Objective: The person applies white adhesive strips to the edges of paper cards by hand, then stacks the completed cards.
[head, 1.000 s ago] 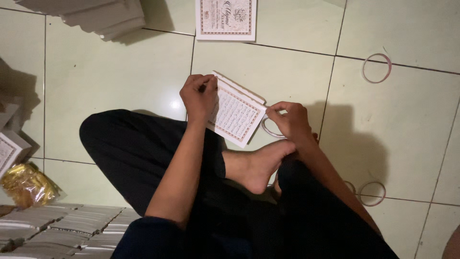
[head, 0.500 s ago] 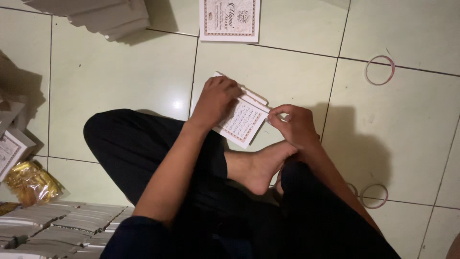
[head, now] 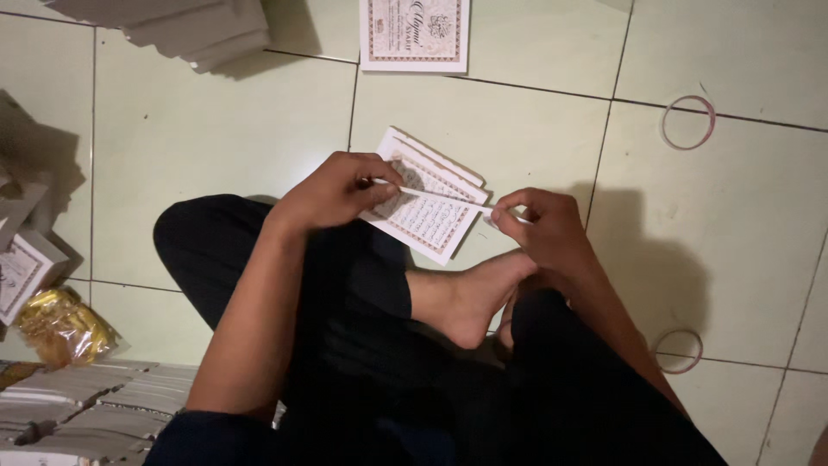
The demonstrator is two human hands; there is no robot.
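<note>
The left hand (head: pixel 332 192) and right hand (head: pixel 539 226) are each pinching an end of a rubber band (head: pixel 444 197), stretching it taut above the small booklets (head: pixel 427 207) lying stacked on the floor (head: pixel 216 138), apparently wide enough to span them.

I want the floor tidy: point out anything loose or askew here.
Loose rubber bands lie scattered on the tiles: one at upper right, one by the right knee. The booklet stack under the hands sits askew to the tile lines. No spill or damage shows.
</note>
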